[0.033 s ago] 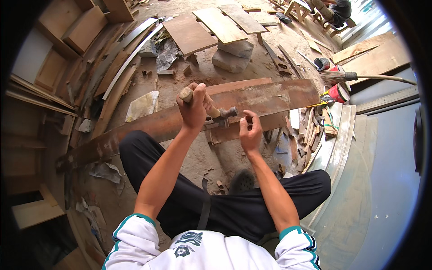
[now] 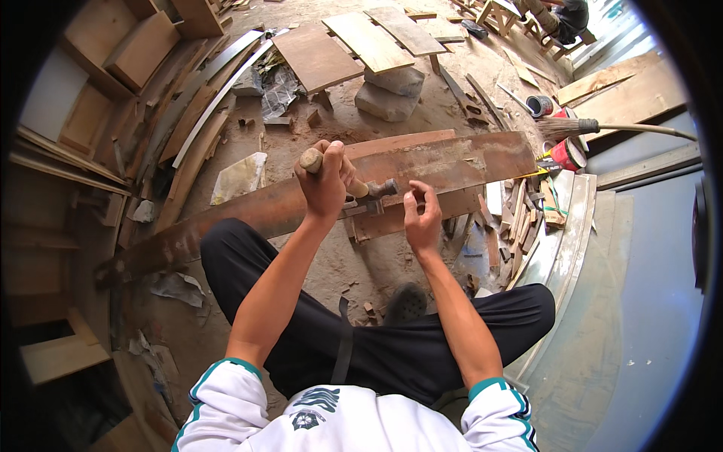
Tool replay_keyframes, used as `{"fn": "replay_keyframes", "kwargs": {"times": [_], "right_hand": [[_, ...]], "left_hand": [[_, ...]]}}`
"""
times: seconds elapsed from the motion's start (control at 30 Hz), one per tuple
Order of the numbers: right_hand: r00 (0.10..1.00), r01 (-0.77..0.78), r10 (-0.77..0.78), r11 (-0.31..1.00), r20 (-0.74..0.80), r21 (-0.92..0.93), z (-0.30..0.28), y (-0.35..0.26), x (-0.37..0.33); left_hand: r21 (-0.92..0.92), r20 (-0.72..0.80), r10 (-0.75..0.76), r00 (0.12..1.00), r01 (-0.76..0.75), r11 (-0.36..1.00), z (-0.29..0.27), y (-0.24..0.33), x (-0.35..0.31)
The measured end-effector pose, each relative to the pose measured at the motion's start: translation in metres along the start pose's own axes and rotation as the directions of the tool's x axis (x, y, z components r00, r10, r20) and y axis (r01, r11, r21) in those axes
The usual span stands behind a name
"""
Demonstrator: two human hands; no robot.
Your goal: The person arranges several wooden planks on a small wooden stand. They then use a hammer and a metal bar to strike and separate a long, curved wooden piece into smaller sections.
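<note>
My left hand is closed round the wooden handle of a hammer. The handle's butt end sticks out above the fist. The hammer's dark metal head points right, over a long reddish-brown wooden plank. Small dark metal pieces show just below the head, too unclear to name. Just right of the hammer head, my right hand is raised with bent fingers, thumb and forefinger near each other. Anything between its fingertips is too small to make out. Beneath the plank, a shorter wooden board juts toward me.
Several flat panels rest on stones ahead. Wood offcuts, paint cans and a brush lie at right. Long strips and wooden cabinets line the left. Another person sits far right.
My right hand has shifted very slightly, its fingertips moving a little. The left hand and the hammer stay in place.
</note>
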State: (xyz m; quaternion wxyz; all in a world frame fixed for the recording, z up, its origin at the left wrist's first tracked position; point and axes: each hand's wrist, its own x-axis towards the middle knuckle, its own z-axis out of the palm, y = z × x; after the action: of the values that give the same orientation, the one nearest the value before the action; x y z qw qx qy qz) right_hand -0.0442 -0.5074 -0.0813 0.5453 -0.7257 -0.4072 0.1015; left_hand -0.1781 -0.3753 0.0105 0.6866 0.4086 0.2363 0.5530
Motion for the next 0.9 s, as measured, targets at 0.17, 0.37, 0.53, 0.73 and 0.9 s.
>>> {"fn": "replay_keyframes", "kwargs": {"times": [0.17,0.37,0.53,0.73,0.9], "right_hand": [[0.953,0.223,-0.176,0.958,0.247,-0.179,0.000,0.003,0.024],[0.945,0.142,-0.116,0.988,0.305,-0.066,0.003,0.004,0.041],[0.955,-0.090,0.101,0.995,0.281,-0.052,0.035,-0.021,0.067],[0.958,-0.167,0.266,0.822,0.108,-0.545,0.059,-0.035,0.081],[0.944,-0.208,0.305,0.844,0.124,-0.494,0.057,-0.031,0.074]], "left_hand": [[0.036,0.002,0.004,1.000,-0.004,0.999,0.002,0.001,-0.003],[0.055,0.032,0.008,0.999,-0.010,0.998,0.000,0.004,-0.005],[0.056,0.035,0.015,0.999,-0.017,0.998,0.005,0.006,-0.006],[0.138,0.049,-0.004,0.999,-0.003,0.990,0.004,0.007,-0.008],[0.196,0.081,0.014,0.997,-0.030,0.980,0.004,0.008,-0.014]]}}
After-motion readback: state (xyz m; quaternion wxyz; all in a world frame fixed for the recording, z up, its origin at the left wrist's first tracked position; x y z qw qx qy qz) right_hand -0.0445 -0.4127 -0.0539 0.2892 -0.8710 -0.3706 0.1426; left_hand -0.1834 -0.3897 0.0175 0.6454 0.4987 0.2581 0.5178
